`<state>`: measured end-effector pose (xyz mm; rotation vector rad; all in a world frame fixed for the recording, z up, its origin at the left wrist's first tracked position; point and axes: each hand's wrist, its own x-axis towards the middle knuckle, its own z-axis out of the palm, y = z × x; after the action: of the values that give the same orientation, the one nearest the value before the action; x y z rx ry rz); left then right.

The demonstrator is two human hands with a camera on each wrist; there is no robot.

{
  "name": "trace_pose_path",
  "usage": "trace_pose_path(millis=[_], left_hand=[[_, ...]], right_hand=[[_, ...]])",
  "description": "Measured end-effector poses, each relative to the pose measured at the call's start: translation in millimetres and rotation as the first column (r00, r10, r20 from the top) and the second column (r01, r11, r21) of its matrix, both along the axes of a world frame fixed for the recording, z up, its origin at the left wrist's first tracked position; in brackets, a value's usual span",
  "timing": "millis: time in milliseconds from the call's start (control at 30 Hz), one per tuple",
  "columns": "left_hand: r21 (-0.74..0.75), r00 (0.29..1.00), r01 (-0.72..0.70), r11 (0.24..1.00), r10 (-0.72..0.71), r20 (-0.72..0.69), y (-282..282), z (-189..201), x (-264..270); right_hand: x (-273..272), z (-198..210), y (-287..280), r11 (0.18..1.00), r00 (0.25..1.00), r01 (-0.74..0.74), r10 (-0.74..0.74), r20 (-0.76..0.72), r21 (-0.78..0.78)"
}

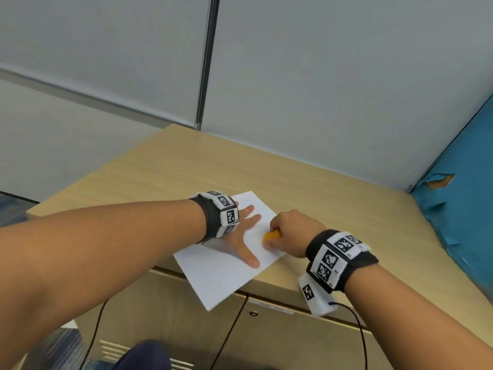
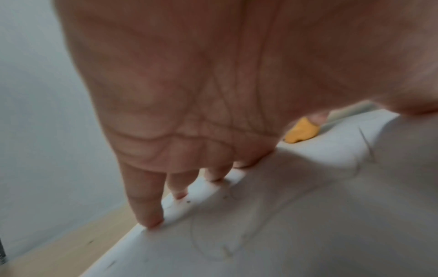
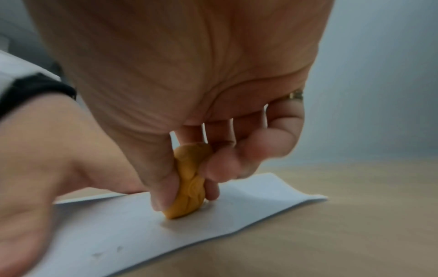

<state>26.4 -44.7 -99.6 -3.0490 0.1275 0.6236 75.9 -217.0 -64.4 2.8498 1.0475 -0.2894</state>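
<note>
Our left hand [image 1: 238, 237], fingers [image 1: 254, 218] flat, pins the paper [image 1: 221, 279]; our right hand [image 1: 292, 231] pinches the eraser [image 1: 271, 236]. Rub too hard and the paper may crumple.

pale wood cabinet [image 1: 306, 180]; grey wall panels [image 1: 333, 76]

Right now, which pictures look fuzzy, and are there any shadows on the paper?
Head view: fairly sharp; left wrist view: the left hand is huge and blurred, with a soft shadow on the paper; right wrist view: the right hand and orange eraser look slightly smeared.
</note>
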Motion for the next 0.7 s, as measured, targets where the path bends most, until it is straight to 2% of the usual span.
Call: trace_pose_path(millis=[67, 167, 300, 400, 500, 567, 700], left_hand=[[0.062, 0.995, -0.061, 0.996, 0.066, -0.073, -2, 11, -10], [0.099, 0.992, -0.1, 0.99, 0.106, -0.065, 9, 10, -18], [0.19, 0.991, -0.077, 0.979, 0.096, -0.096, 10, 19, -29], [0.237, 0.992, 0.002, 0.972, 0.028, -0.123, 13, 33, -29], [0.251, 0.997, 0.064, 0.966, -0.052, -0.053, 15, 48, -19], [0.204, 0.993, 0.111, 0.973, -0.102, -0.052, 10, 49, -11], [0.065, 0.952, 0.281, 0.957, -0.27, -0.144, -3, 31, -2]], right_hand=[[8, 3, 2, 0.999, 1.0, 0.008, -0.008, 0.001, -0.04], [18, 10, 5, 0.996, 1.0, 0.007, -0.005, 0.021, -0.084], [27, 11, 9, 0.995, 1.0, -0.006, 0.008, 0.022, -0.096], [30, 10, 10, 0.996, 0.998, -0.028, 0.033, 0.06, -0.087], [30, 6, 8, 0.997, 0.996, -0.056, 0.06, 0.066, -0.062], [32, 3, 6, 0.997, 0.997, -0.062, 0.063, 0.044, -0.037], [36, 1, 8, 0.998, 0.998, -0.06, 0.06, 0.018, -0.013]])
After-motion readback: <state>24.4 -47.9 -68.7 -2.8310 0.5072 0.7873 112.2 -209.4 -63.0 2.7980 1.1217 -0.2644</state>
